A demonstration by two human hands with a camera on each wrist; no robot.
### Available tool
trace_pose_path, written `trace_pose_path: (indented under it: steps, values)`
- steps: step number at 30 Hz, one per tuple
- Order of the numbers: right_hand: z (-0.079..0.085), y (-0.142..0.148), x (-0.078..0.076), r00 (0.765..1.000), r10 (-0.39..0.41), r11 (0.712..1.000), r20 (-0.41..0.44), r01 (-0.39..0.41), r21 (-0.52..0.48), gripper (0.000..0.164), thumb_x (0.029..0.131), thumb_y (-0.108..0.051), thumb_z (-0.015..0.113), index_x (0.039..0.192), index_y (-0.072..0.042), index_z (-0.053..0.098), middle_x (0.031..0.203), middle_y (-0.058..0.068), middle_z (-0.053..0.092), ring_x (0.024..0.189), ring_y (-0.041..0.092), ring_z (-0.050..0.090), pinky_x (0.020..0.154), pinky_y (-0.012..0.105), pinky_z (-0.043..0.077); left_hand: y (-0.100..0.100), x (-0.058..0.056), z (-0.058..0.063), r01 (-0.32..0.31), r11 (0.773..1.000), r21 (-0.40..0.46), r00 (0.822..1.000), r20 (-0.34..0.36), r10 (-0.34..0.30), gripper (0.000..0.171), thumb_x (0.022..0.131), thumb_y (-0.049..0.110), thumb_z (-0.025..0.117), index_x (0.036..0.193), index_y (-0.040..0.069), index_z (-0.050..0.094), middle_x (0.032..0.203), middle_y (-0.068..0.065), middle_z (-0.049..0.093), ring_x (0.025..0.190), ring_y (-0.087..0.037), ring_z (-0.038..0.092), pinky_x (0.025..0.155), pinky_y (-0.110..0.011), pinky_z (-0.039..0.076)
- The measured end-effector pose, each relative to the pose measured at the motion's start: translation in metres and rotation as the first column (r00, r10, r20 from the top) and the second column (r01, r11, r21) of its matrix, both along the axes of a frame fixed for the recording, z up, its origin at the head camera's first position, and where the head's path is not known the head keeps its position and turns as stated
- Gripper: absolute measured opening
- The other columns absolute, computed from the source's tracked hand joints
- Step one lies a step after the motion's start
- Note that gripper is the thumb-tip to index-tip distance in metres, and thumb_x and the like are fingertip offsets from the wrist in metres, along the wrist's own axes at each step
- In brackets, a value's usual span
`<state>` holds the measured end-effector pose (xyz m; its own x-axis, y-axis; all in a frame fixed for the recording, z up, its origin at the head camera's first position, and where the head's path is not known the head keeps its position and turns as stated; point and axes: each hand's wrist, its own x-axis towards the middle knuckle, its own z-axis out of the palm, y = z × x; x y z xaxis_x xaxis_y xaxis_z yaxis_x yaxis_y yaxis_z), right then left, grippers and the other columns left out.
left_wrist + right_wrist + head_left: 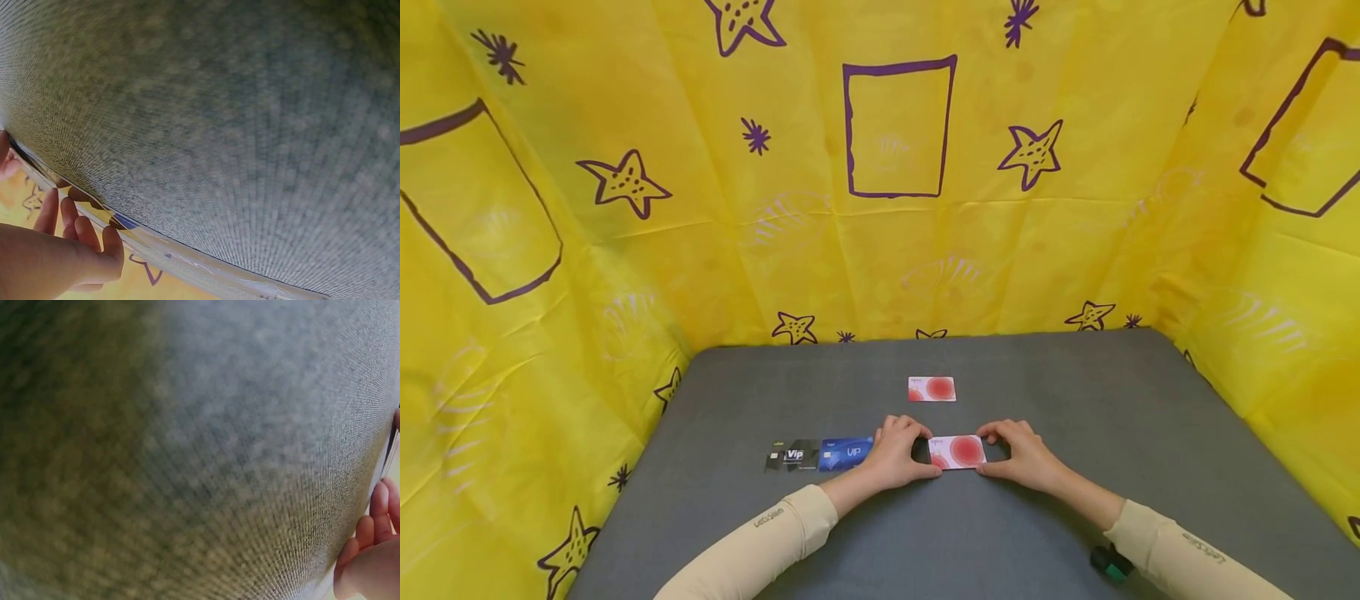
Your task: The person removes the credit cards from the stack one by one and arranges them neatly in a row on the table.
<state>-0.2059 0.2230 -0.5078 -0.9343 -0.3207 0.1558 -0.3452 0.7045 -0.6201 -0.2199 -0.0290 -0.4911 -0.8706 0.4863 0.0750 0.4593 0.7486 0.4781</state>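
Note:
A white card with red circles [957, 452] lies on or just over the grey table, framed by both hands in the head view. My left hand [895, 452] holds its left edge, thumb at the lower corner and forefinger at the upper one. At its right edge, my right hand [1024, 457] grips the corners the same way. Left of these is a blue VIP card [844, 453], its right end hidden by my left hand. A black Vip card [793, 456] lies beside the blue one. Both wrist views show mostly blurred grey cloth, with fingers [87, 232] at the edge.
Farther back on the grey table [760, 383] lies a second white card with red circles [932, 389]. Yellow cloth [895, 267] with purple drawings encloses the back and sides. A dark green and black object [1110, 564] shows at the right sleeve.

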Motion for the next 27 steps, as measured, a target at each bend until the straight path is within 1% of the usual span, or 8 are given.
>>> trace_pose_path:
  steps: [7, 12, 20, 27]
  values:
    - [0.0014, -0.0017, -0.0001, 1.000, -0.015, 1.000, 0.010, 0.015, 0.002, 0.050, 0.064, -0.040, 0.081, 0.104, -0.017, 0.062, 0.087, -0.006, 0.052, 0.088, 0.017, 0.040, 0.073, 0.036, 0.029, -0.0005, -0.0019, -0.0014, -0.010, 1.000, -0.004, 1.000, 0.006, 0.010, 0.053, 0.069, 0.046, 0.075, 0.109, 0.014, 0.063, 0.104, -0.001, 0.053, 0.100, -0.018, 0.038, 0.082, -0.035, 0.033]
    - [0.0009, -0.0018, 0.0003, 1.000, -0.014, 1.000, 0.007, 0.014, -0.006, 0.050, 0.064, -0.041, 0.081, 0.104, -0.017, 0.062, 0.087, -0.006, 0.052, 0.089, 0.017, 0.040, 0.073, 0.036, 0.029, -0.0012, -0.0029, -0.0021, -0.009, 1.000, -0.003, 1.000, 0.014, 0.009, 0.053, 0.069, 0.045, 0.076, 0.110, 0.014, 0.063, 0.105, -0.001, 0.053, 0.100, -0.018, 0.039, 0.083, -0.036, 0.033]
    - [0.0001, -0.0006, -0.0005, 1.000, -0.002, 1.000, -0.014, 0.002, -0.010, 0.050, 0.064, -0.043, 0.081, 0.103, -0.018, 0.062, 0.087, -0.006, 0.052, 0.088, 0.017, 0.039, 0.073, 0.036, 0.028, -0.0023, -0.0019, 0.0009, -0.006, 1.000, 0.014, 1.000, 0.025, 0.006, 0.052, 0.070, 0.042, 0.076, 0.111, 0.014, 0.063, 0.107, -0.001, 0.053, 0.102, -0.020, 0.039, 0.084, -0.037, 0.033]
    - [0.0010, -0.0011, -0.0002, 1.000, 0.006, 1.000, -0.022, -0.006, -0.018, 0.050, 0.064, -0.042, 0.081, 0.103, -0.018, 0.062, 0.087, -0.006, 0.052, 0.089, 0.017, 0.040, 0.073, 0.036, 0.028, -0.0032, -0.0018, 0.0006, -0.003, 1.000, 0.021, 1.000, 0.022, 0.003, 0.051, 0.071, 0.042, 0.076, 0.111, 0.014, 0.063, 0.107, -0.001, 0.054, 0.102, -0.020, 0.040, 0.083, -0.037, 0.033]
